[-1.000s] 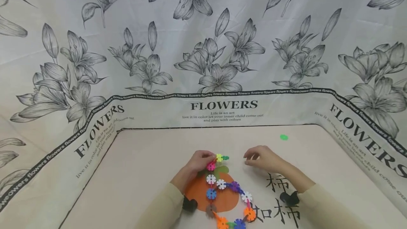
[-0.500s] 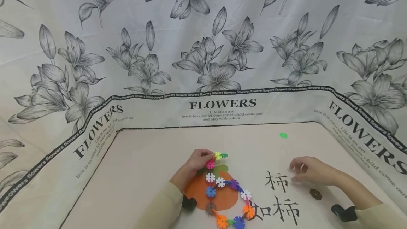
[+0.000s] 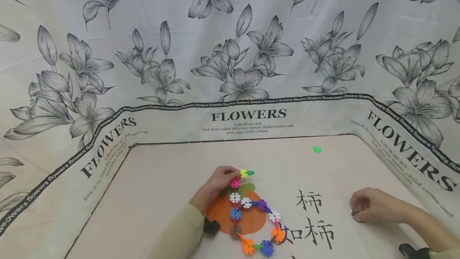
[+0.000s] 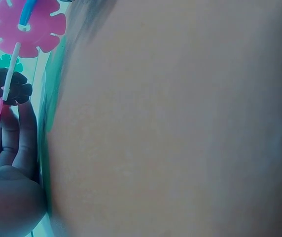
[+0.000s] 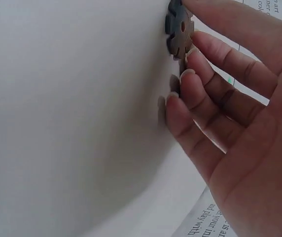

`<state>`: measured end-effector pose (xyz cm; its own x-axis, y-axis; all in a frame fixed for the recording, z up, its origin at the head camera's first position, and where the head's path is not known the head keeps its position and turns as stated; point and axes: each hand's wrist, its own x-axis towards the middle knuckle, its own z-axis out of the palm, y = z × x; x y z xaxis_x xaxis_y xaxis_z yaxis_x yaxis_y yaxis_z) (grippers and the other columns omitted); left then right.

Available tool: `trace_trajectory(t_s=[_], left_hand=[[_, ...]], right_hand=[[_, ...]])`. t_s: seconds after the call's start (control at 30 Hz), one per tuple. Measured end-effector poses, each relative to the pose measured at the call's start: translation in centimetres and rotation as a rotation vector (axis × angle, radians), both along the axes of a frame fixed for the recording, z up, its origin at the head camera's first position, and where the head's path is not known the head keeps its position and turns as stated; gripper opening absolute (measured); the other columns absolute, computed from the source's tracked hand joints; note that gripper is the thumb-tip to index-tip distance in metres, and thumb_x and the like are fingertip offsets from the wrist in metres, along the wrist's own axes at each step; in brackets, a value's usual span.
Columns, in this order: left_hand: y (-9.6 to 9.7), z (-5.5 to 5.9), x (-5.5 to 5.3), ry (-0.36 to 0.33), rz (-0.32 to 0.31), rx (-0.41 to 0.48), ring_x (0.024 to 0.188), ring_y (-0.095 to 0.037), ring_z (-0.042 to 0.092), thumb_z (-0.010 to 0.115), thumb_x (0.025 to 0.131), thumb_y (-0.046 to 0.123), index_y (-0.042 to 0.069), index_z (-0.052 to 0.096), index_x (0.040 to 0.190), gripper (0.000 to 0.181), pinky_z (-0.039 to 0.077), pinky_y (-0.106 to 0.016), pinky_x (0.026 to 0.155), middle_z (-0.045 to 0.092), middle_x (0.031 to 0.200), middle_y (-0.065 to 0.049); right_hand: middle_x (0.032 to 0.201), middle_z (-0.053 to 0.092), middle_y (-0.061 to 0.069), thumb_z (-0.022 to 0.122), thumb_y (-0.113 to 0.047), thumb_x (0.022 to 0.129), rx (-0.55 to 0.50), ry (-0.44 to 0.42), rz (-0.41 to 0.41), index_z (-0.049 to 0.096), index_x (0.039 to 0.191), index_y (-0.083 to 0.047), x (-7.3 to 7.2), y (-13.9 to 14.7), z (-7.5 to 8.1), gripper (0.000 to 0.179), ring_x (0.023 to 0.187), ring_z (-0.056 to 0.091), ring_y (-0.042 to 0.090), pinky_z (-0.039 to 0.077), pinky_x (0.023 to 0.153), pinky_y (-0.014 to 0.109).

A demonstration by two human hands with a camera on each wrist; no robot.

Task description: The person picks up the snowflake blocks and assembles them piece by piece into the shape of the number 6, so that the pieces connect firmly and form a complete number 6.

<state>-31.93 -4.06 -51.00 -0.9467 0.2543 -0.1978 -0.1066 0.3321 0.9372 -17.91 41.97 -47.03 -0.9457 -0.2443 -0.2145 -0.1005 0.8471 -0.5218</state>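
My left hand [image 3: 222,177] pinches the upper end of a chain of interlocking snowflake discs [image 3: 235,213], close to its pink, yellow and green pieces. The chain runs down and bends into a loop of white, blue, brown, orange and purple discs. In the left wrist view, the fingers of that hand [image 4: 13,197] reach up to a dark disc [image 4: 20,90], with a pink disc [image 4: 47,27] above. Over on the right, my right hand [image 3: 382,208] holds a brown snowflake disc [image 5: 181,32] on edge between thumb and fingertips, right at the table surface.
A loose bright green disc [image 3: 316,150] lies farther back on the table. The pale tabletop [image 3: 172,187] bears a printed orange persimmon [image 3: 251,221] under the chain and black characters [image 3: 320,233]. Flower-printed fabric [image 3: 248,121] walls the table's back and sides.
My right hand has moved from beside the chain out to the right and picked up the brown disc, which lay loose there. The left hand keeps its grip on the chain.
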Motion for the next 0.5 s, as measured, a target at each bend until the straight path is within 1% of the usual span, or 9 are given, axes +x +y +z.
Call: trace_trajectory(t_s=[0.1, 0.17, 0.3, 0.4, 0.5], left_hand=[[0.0, -0.1, -0.1, 0.004, -0.002, 0.005, 0.094, -0.019, 0.060, 0.064, 0.102, 0.026, 0.008, 0.073, 0.109, 0.022, 0.051, -0.035, 0.089, 0.069, 0.104, -0.005], [0.0, -0.2, -0.1, 0.005, -0.005, 0.013, 0.095, -0.019, 0.060, 0.065, 0.102, 0.026, 0.008, 0.073, 0.109, 0.022, 0.050, -0.035, 0.091, 0.069, 0.104, -0.005], [0.0, -0.3, -0.1, -0.001, 0.001, 0.014, 0.097, -0.019, 0.059, 0.065, 0.102, 0.026, 0.008, 0.073, 0.108, 0.021, 0.050, -0.038, 0.094, 0.069, 0.105, -0.004], [-0.2, -0.3, -0.1, 0.004, 0.011, 0.009, 0.098, -0.020, 0.059, 0.065, 0.102, 0.026, 0.008, 0.074, 0.107, 0.020, 0.050, -0.040, 0.096, 0.068, 0.105, -0.004], [-0.3, -0.3, -0.1, 0.011, 0.011, 0.007, 0.097, -0.020, 0.059, 0.064, 0.102, 0.025, 0.008, 0.074, 0.107, 0.020, 0.050, -0.040, 0.096, 0.069, 0.104, -0.004]], right_hand=[[0.078, 0.058, -0.001, 0.084, -0.029, 0.078, -0.008, -0.011, 0.000, 0.066, 0.089, -0.014, 0.1, 0.1, 0.1, 0.026, 0.070, 0.051, 0.009, 0.044, 0.062, 0.026], [0.080, 0.058, -0.001, 0.083, -0.027, 0.080, -0.025, -0.023, 0.018, 0.066, 0.092, -0.012, 0.3, 0.4, 0.2, 0.026, 0.071, 0.051, 0.007, 0.045, 0.063, 0.026], [0.083, 0.060, 0.001, 0.082, -0.021, 0.080, -0.073, -0.054, 0.065, 0.065, 0.098, -0.008, 0.7, 1.0, 0.5, 0.027, 0.072, 0.053, 0.007, 0.047, 0.063, 0.025], [0.080, 0.059, 0.000, 0.082, -0.019, 0.079, -0.092, -0.047, 0.088, 0.065, 0.096, -0.008, 0.6, 1.2, 0.4, 0.027, 0.070, 0.051, 0.005, 0.045, 0.062, 0.025], [0.076, 0.058, -0.003, 0.082, -0.018, 0.080, -0.117, -0.027, 0.109, 0.064, 0.091, -0.008, 0.4, 1.1, 0.1, 0.023, 0.067, 0.050, 0.004, 0.043, 0.059, 0.025]])
